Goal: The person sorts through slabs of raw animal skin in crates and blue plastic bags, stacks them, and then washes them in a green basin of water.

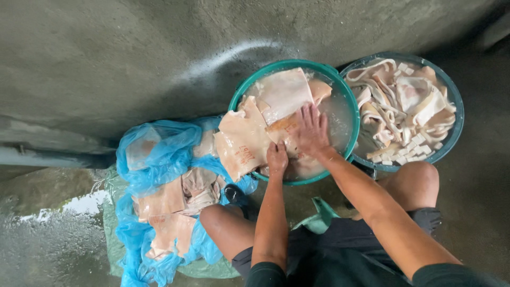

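A green basin (348, 95) holds cloudy water and several large pale sheets of raw pork skin (284, 93). My right hand (312, 130) lies flat, fingers spread, on the sheets in the basin. My left hand (277, 158) grips the near edge of a sheet (241, 141) that hangs over the basin's left rim. Both forearms reach forward over my bent knees.
A second basin (456, 125) to the right is full of cut strips and small cubes of skin (404, 106). More sheets (170, 204) lie on a blue plastic bag (159, 151) at left. The concrete floor (64, 234) is wet, with a wall behind.
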